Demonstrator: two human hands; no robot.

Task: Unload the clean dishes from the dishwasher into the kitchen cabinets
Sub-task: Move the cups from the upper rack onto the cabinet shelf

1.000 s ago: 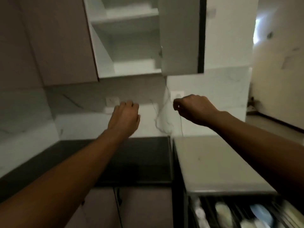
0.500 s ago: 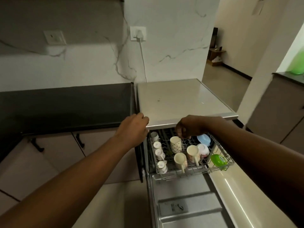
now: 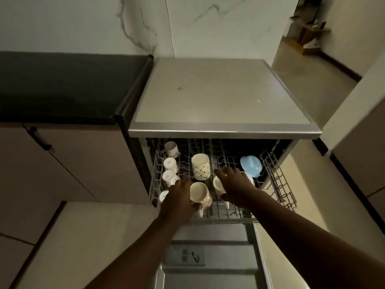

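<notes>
From the head camera I looked down into the pulled-out upper rack (image 3: 277, 184) of the dishwasher, under its pale steel top (image 3: 220, 97). My left hand (image 3: 179, 202) was wrapped around the front-left mug (image 3: 200, 195), a cream one with a patterned outside, fingers curled along its side near the front of the rack. My right hand (image 3: 237, 185) lay over the neighbouring cream mug (image 3: 218, 184) just beside it, thumb down one side and fingers reaching over the rim; it looked like a grip, with the mug mostly hidden under the palm.

Behind those two stood a taller cream cup with a dotted diamond pattern (image 3: 201, 166), upright in the middle of the rack. Along the left edge ran a row of small white cups (image 3: 170, 163), one behind another, the farthest tilted. A light blue bowl (image 3: 251, 165) leaned on its edge toward the right rear, with something white below it that my right hand partly covered; I could not tell what it was.

The open dishwasher door (image 3: 208, 268) hung below the rack, its inner panel grey. A dark bench (image 3: 62, 84) ran to the left, above brown cabinet doors (image 3: 79, 163) with a black handle.
</notes>
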